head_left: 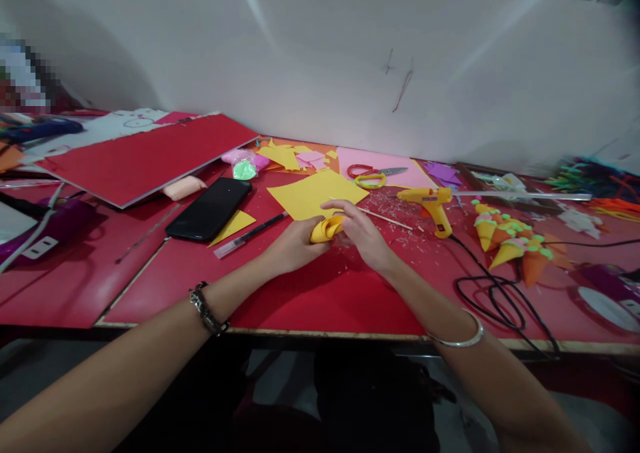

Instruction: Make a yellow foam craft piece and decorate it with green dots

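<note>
Both my hands meet over the red table [310,299] and curl a small yellow paper piece [327,228] into a roll. My left hand [295,245] grips its left end with closed fingers. My right hand [357,229] wraps its fingers over the right end. Just behind them lies a flat yellow paper sheet [313,193]. A thin wooden stick [385,218] rests beside my right hand.
A black phone [210,208], a pen [250,235] and a yellow paper triangle [234,226] lie to the left. Red-handled scissors [373,173] rest on pink paper. A yellow glue gun [433,203] with black cord [495,299] sits right, near finished paper cones [510,239]. A red board [145,156] leans at back left.
</note>
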`<state>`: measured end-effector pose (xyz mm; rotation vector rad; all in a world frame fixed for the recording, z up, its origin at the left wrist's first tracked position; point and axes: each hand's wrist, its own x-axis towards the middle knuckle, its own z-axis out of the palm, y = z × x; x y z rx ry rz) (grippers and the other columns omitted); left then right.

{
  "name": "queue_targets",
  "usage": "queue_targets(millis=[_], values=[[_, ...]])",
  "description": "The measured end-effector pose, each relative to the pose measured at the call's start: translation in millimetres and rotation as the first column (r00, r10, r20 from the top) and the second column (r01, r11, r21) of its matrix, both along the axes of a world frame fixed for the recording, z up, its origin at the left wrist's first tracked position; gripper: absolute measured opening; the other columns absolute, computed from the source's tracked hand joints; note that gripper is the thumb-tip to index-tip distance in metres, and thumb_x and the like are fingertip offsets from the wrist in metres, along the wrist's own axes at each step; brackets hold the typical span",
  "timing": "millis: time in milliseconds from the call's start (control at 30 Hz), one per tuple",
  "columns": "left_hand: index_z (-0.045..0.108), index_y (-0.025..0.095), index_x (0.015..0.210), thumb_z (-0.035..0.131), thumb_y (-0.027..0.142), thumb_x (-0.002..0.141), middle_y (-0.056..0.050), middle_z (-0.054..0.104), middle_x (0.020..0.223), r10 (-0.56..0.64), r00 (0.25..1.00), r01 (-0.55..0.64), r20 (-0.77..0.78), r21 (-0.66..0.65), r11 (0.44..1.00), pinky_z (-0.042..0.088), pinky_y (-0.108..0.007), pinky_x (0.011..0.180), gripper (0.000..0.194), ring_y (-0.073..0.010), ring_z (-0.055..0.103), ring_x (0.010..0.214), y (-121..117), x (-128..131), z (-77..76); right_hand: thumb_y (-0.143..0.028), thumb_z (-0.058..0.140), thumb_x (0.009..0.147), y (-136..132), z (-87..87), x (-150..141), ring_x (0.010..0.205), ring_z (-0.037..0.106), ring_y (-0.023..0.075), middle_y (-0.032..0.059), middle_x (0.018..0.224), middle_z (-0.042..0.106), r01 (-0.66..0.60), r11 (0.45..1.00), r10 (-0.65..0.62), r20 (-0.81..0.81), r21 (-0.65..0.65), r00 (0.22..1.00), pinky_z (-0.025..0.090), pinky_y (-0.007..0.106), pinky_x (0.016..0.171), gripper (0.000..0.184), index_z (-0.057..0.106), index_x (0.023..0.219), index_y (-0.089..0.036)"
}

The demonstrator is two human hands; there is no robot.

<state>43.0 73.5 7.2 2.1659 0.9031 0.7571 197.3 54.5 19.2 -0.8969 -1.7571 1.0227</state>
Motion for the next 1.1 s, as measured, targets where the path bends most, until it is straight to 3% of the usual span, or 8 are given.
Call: queue_targets(millis=[100,267,367,500,600,767,933,1100], values=[[0.054,0.011,0.09,0.046,0.03,0.077,-0.004,0.061,0.085,-0.111,0.983,0.131,0.145,-0.139,0.982,0.045,-0.025,0.066,0.024,-0.0151,0.057,0.075,1,-1,1.7,-0.04,0.057,0.073,0,0.1,0,0.074,0.049,0.0116,0.0007,0.087,0.051,-0.061,0.998,0.062,-0.006,0.029,0.998,0.04,0.023,0.064,0.037,0.049,0.105,-0.022],[0.053,0.011,0.09,0.05,0.037,0.074,-0.005,0.061,0.085,-0.124,0.973,0.155,0.194,-0.152,0.976,0.044,-0.027,0.07,0.03,-0.0165,0.055,0.077,2,-5,3.1,-0.034,0.06,0.072,0,0.7,0,0.066,0.044,0.0103,0.0,0.077,0.045,-0.041,0.99,0.021,0.149,0.132,0.989,0.036,0.023,0.057,0.02,0.056,0.084,-0.018],[0.052,0.012,0.093,0.045,0.035,0.078,-0.006,0.06,0.09,-0.15,0.971,0.164,0.184,-0.065,0.984,0.044,-0.028,0.073,0.029,-0.0165,0.055,0.081,4,-5,-1.3,-0.033,0.061,0.072,0,0.6,0,0.064,0.042,0.0099,-0.0004,0.075,0.043,-0.009,0.98,-0.024,0.161,0.2,0.987,0.035,0.023,0.054,0.019,0.056,0.084,-0.018],[0.054,0.013,0.09,0.048,0.032,0.077,-0.007,0.058,0.089,-0.004,1.0,0.0,0.024,0.192,0.981,0.041,-0.032,0.075,0.023,-0.0181,0.052,0.083,10,-5,-5.6,-0.033,0.06,0.072,1,-1.6,0,0.065,0.041,0.0101,-0.0011,0.075,0.042,0.121,0.956,-0.15,0.089,0.267,0.985,0.036,0.023,0.057,0.019,0.052,0.082,-0.019],[0.055,0.013,0.082,0.048,0.027,0.077,-0.006,0.058,0.081,0.013,0.999,-0.002,-0.044,0.239,0.971,0.042,-0.028,0.066,0.017,-0.0157,0.052,0.073,13,-6,-4.9,-0.033,0.061,0.072,2,-1.0,0,0.07,0.044,0.0117,0.0001,0.079,0.045,0.163,0.93,-0.202,0.09,0.329,0.975,0.039,0.025,0.062,0.022,0.051,0.086,-0.019],[0.054,0.013,0.077,0.05,0.02,0.076,-0.004,0.059,0.078,-0.126,0.989,0.115,0.07,0.154,0.981,0.044,-0.025,0.064,0.008,-0.0143,0.055,0.073,9,-3,-8.2,-0.032,0.064,0.069,-3,5.9,-3,0.088,0.047,0.016,0.0037,0.092,0.047,0.009,0.922,-0.112,0.244,0.386,0.963,0.041,0.03,0.078,0.033,0.053,0.097,-0.02],[0.052,0.014,0.085,0.048,0.014,0.074,-0.005,0.058,0.089,-0.099,0.966,0.079,0.24,0.09,0.993,0.046,-0.028,0.07,0.012,-0.016,0.055,0.082,12,-2,-19.2,-0.029,0.061,0.071,-7,8.9,-6,0.096,0.045,0.0177,0.0043,0.098,0.047,-0.075,0.912,-0.083,0.361,0.404,0.929,0.038,0.034,0.087,0.033,0.054,0.103,-0.023],[0.053,0.013,0.089,0.05,0.015,0.075,-0.007,0.057,0.097,-0.165,0.968,0.151,0.189,0.087,0.985,0.046,-0.029,0.075,0.015,-0.0172,0.054,0.088,11,-4,-17.4,-0.03,0.062,0.07,-8,9.4,-6,0.099,0.043,0.0196,0.0047,0.101,0.045,-0.105,0.904,-0.087,0.418,0.415,0.904,0.038,0.036,0.089,0.035,0.053,0.103,-0.026]])
